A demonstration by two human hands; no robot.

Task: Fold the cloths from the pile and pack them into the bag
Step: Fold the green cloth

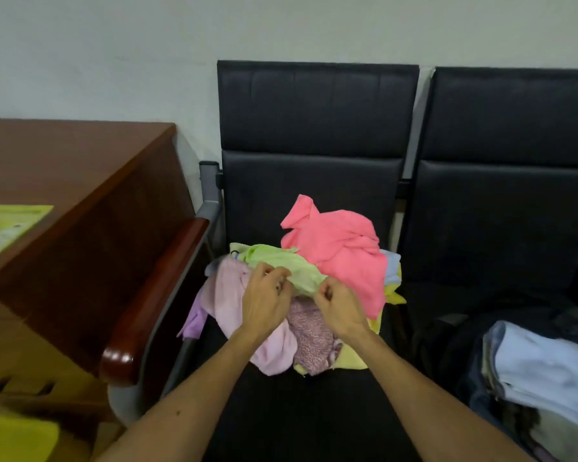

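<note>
Green cloth (282, 266): on top of the pile, near its front-left, pinched along its near edge by both hands.
Left hand (266, 300): fingers curled, clamped on the green cloth's edge, over the pale pink cloth (229, 295).
Right hand (336, 303): fingers curled tight on the same edge, just right of the left hand, the two close together but apart.
Pile (314, 281): heaped on the seat of the black chair (314, 135); a coral pink cloth (337, 248) at the back right, a mottled mauve cloth (311, 338) at the front, yellow (351, 360) underneath, lilac (194, 323) hanging off the left side.
Bag (474, 368): dark, on the neighbouring seat right of the pile, with a pale blue folded cloth (544, 368) lying on it.
Wooden desk (64, 181): left of the pile, with a green leaflet (10, 228) on it.
Armrest (157, 295): reddish wood, between desk and pile.
</note>
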